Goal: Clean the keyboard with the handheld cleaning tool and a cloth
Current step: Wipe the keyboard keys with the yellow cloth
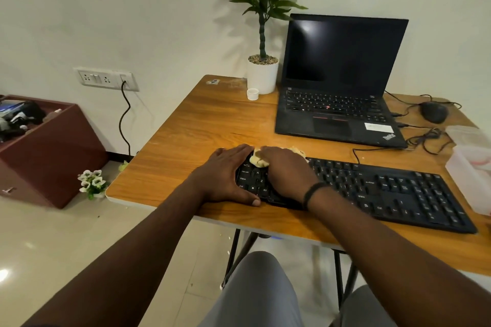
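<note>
A black full-size keyboard (385, 188) lies across the near part of the wooden table (202, 125). My left hand (225, 178) lies flat with straight fingers against the keyboard's left end, thumb along its front edge. My right hand (287, 170) presses a crumpled yellow cloth (259, 160) onto the keys at the upper left corner; cloth shows at the fingertips and behind the hand. No handheld cleaning tool is in view.
An open black laptop (340, 82) stands behind the keyboard, with a potted plant (263, 71) and a small white cap (252, 94) to its left. A mouse (434, 111) with cables and clear plastic containers (470, 164) sit at the right edge. A maroon box (47, 151) stands on the floor.
</note>
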